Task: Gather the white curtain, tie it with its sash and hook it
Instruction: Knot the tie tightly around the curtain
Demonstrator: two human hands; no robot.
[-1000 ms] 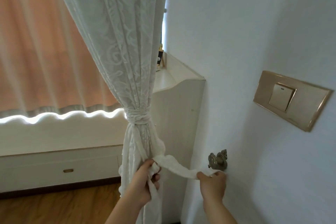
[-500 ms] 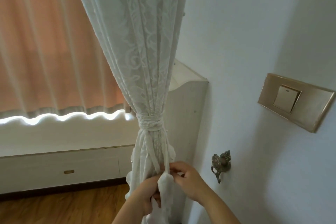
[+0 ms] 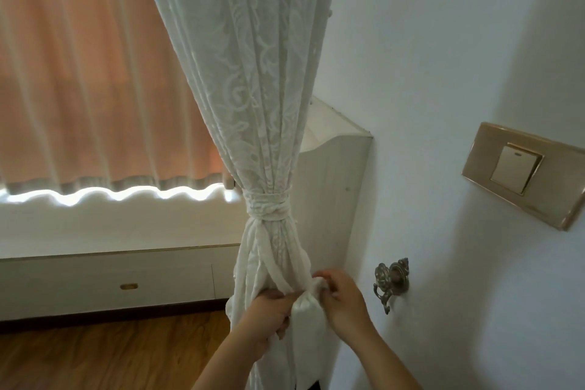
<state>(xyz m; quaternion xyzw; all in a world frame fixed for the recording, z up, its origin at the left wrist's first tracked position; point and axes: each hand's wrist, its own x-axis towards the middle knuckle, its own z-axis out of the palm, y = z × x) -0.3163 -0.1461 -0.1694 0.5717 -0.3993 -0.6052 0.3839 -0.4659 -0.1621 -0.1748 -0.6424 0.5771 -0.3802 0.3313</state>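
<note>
The white lace curtain (image 3: 253,89) hangs gathered into a bundle, bound by its white sash (image 3: 268,205) wrapped and knotted around the waist. The sash's loose ends trail down the bundle. My left hand (image 3: 269,313) grips the lower curtain and sash ends from the left. My right hand (image 3: 343,296) pinches the bunched sash end from the right, close against my left hand. An ornate metal hook (image 3: 392,282) sits on the wall just right of my right hand, with nothing hung on it.
A gold light switch plate (image 3: 522,174) is on the white wall at right. A white cabinet side panel (image 3: 335,193) stands behind the curtain. A peach curtain (image 3: 79,73) covers the window at left, above a white drawer unit (image 3: 126,285) and wooden floor (image 3: 110,355).
My right hand left the wall hook, where it held the sash end stretched out, and came back to the curtain bundle. Both hands now hold the sash ends together.
</note>
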